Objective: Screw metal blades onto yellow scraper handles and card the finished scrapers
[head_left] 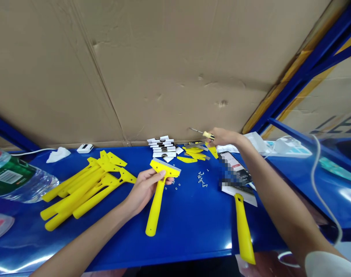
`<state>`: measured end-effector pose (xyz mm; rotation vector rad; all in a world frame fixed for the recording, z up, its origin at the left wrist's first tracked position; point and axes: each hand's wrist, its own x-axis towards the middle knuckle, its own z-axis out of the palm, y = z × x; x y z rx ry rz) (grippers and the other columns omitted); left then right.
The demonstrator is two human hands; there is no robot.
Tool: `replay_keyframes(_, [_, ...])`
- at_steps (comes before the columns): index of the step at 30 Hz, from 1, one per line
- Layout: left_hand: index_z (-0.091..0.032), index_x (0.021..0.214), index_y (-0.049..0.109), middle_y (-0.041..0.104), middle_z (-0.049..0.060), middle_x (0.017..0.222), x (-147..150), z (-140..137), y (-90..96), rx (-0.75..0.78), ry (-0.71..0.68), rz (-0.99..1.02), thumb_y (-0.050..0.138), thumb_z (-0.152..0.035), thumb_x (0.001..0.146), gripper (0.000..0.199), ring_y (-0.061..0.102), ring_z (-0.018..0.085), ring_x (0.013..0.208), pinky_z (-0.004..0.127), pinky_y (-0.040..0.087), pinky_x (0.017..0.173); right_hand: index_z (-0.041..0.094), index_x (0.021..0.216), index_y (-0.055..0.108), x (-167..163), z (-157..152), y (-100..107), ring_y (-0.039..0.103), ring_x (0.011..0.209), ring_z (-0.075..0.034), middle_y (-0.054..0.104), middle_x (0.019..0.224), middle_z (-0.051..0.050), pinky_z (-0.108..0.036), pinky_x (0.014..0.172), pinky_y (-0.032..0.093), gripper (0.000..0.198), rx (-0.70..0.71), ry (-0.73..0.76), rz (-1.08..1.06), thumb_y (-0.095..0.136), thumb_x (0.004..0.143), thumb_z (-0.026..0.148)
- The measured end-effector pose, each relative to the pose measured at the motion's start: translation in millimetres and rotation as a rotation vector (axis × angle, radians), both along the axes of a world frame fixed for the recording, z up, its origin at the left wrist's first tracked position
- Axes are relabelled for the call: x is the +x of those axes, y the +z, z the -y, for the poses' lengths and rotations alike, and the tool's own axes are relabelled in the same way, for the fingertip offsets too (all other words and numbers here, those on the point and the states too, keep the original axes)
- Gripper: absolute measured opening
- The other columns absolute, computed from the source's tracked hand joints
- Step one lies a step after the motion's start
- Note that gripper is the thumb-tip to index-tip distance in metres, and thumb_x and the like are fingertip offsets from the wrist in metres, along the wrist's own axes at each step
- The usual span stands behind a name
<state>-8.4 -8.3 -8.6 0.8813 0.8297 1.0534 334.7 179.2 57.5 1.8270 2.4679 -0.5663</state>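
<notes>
My left hand point(145, 189) is closed around a yellow scraper point(157, 202) near its head, thumb on the front, handle hanging down. A metal blade edge shows along the top of the scraper's head. My right hand point(223, 136) grips a screwdriver point(208, 135) with a pale yellow handle, its shaft pointing left. Just below the right fingers is a small yellow plate point(213, 151); I cannot tell whether they touch it. Beside it lies a pile of yellow plates and metal blades point(195, 152). Small screws point(201, 179) and nuts are scattered between the hands.
Several yellow scraper handles point(83, 188) lie piled at left, near a large bottle point(16, 175). White paper-wrapped pieces point(162, 148) are stacked by the cardboard wall point(152, 77). At right are a phone point(236, 167), another scraper point(244, 231) over the table edge, and a power strip point(296, 149).
</notes>
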Motion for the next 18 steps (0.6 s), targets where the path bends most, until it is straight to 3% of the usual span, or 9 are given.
replay_keyframes(4, [-0.012, 0.11, 0.083, 0.082, 0.015, 0.107, 1, -1, 1.6, -0.021, 0.002, -0.013, 0.086, -0.037, 0.09, 0.032, 0.077, 0.023, 0.097, 0.035, 0.059, 0.098, 0.021, 0.077, 0.058, -11, 5, 1, 0.075, 0.076, -0.021, 0.075, 0.081, -0.006, -0.028, 0.065, 0.053, 0.016, 0.018, -0.039, -0.224, 0.073, 0.081, 0.022])
replay_keyframes(11, [-0.011, 0.106, 0.084, 0.082, 0.016, 0.105, 2, -2, 1.2, -0.032, 0.027, -0.003, 0.088, -0.035, 0.088, 0.03, 0.077, 0.023, 0.095, 0.034, 0.06, 0.095, 0.02, 0.068, 0.059, -36, 0, -23, 0.079, 0.079, -0.028, 0.078, 0.082, -0.012, -0.031, 0.063, 0.062, 0.03, -0.064, -0.162, -0.431, 0.086, 0.075, 0.031])
replay_keyframes(18, [-0.012, 0.108, 0.083, 0.082, 0.016, 0.107, 1, -1, -1.0, -0.02, 0.007, 0.006, 0.085, -0.035, 0.09, 0.029, 0.078, 0.025, 0.099, 0.035, 0.06, 0.098, 0.02, 0.067, 0.064, -23, 6, -8, 0.078, 0.083, -0.028, 0.081, 0.091, -0.014, -0.034, 0.071, 0.064, 0.025, -0.095, -0.128, -0.466, 0.086, 0.073, 0.028])
